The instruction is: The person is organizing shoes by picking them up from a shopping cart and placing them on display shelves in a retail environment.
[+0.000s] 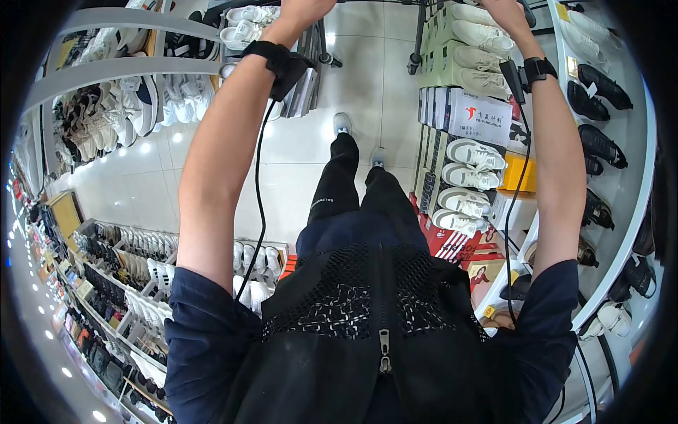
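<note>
At the top edge my left hand (pixel 305 8) is cut off by the frame, so its fingers are hidden. It is nearest to the white shoes (pixel 244 34) on the upper left rack. My right hand (pixel 503 11) reaches past the top edge too, beside a dark object (pixel 527 14) that I cannot make out. Below it, white sneakers (pixel 480 34) rest on pale green shoe boxes (pixel 439 53). Both wrists wear black straps with devices, and cables run from these down along the arms.
Stacked boxes with white sneakers (pixel 472 164) line the aisle's right side, beside a curved shelf (pixel 639 169) of black shoes. Caster wheels (pixel 330 59) stand on the tiled floor (pixel 364 78). Shoe racks (pixel 123 283) fill the left. A white box (pixel 480 116) carries a red logo.
</note>
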### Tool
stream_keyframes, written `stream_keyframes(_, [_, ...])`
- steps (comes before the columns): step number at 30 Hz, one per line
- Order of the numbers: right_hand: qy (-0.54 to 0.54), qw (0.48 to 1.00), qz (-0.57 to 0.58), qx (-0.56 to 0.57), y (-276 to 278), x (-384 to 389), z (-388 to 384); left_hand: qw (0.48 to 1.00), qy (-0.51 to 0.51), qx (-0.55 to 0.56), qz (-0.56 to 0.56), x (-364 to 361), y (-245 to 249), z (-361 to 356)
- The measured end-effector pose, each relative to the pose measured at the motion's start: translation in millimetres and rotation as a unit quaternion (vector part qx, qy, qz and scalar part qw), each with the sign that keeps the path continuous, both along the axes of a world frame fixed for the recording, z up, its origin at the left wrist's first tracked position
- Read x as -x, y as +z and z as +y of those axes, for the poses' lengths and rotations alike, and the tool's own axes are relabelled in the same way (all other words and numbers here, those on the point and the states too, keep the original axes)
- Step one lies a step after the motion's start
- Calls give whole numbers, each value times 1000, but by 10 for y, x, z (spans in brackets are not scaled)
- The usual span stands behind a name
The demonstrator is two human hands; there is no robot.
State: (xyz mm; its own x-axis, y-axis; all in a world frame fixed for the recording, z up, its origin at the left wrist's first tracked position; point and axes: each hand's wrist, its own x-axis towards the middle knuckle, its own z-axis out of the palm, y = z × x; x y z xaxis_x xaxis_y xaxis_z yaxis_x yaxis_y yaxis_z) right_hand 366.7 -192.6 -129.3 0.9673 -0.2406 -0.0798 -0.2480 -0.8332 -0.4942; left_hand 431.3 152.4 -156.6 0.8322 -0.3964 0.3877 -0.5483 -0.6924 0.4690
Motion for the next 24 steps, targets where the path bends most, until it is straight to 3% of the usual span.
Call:
stream_keyframes(13, [-4, 998, -57, 26, -117, 217, -48, 999, -20, 22, -41, 179, -38, -47])
stream_keyframes(15, [21, 988, -100, 112, -160, 269, -50, 1000, -2, -4, -22, 277, -45, -33])
stream_keyframes(17, [-6, 995, -74, 71, -117, 330, 20, 1000, -5, 10, -28, 340, -42, -8])
stream_keyframes(19, [8, 985, -131, 115, -156, 446, 78, 999, -13, 25, -34, 429, -22, -4])
stream_keyframes(22, [-25, 992, -118, 43, -69, 584, 171, 999, -2, 17, -38, 558, -13, -11])
stream_keyframes(24, [-15, 990, -124, 71, -98, 642, 150, 999, -1, 11, -30, 651, 6, -6])
